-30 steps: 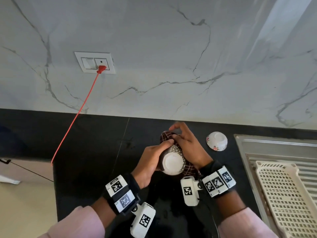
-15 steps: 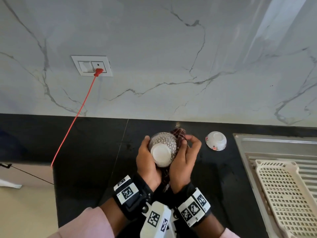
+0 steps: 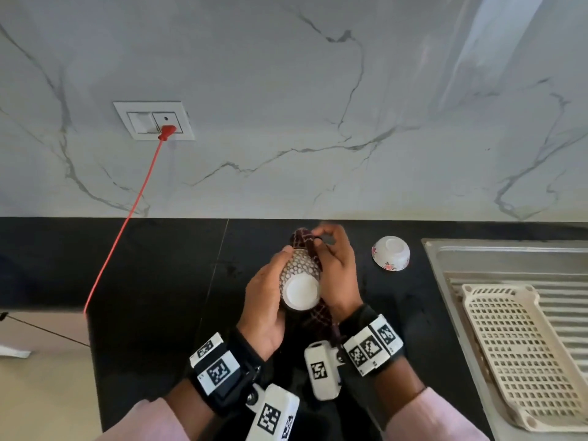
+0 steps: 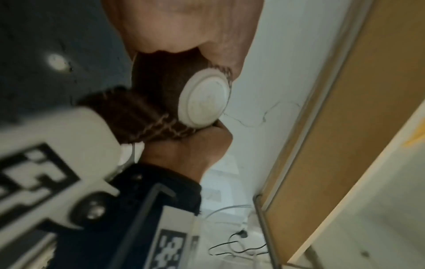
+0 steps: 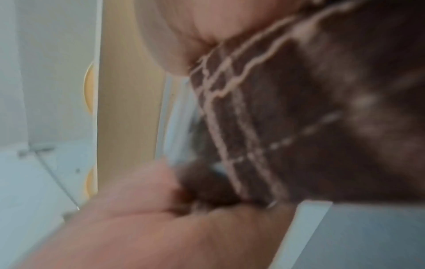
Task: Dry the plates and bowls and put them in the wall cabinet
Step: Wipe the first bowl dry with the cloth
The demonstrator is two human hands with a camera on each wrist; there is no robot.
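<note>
step in hand: drying, judged from the cloth worked against a bowl held off the counter; storing not yet begun.
patterned bowl (image 3: pixel 299 278): held over the black counter (image 3: pixel 152 268), base turned toward the person; small, round, white foot ring, outer wall covered in a fine dotted or honeycomb print.
left hand (image 3: pixel 265 300): fingers curled round the bowl's left side, thumb near its rim; firm hold.
right hand (image 3: pixel 337 272): curled on the drying cloth (image 3: pixel 307 245), pressing it to the bowl's right side and far end.
cloth: dark maroon with pale check lines, soft weave, bunched; a tail hangs below the bowl toward the wrists.
floral bowl (image 3: pixel 390 253): upturned on the counter, well apart to the right, beside the steel sink drainer (image 3: pixel 515 265); glossy white with small flower sprigs.
rack (image 3: pixel 521 358): cream plastic lattice tray on the drainer.
wall cabinet: a tan panel edge shows in the wrist views; door state cannot be told.
next move, judged: finish the wipe, free one hand from the cloth, lift the bowl to the cabinet; a smooth glazed bowl calls for a secure hold.
</note>
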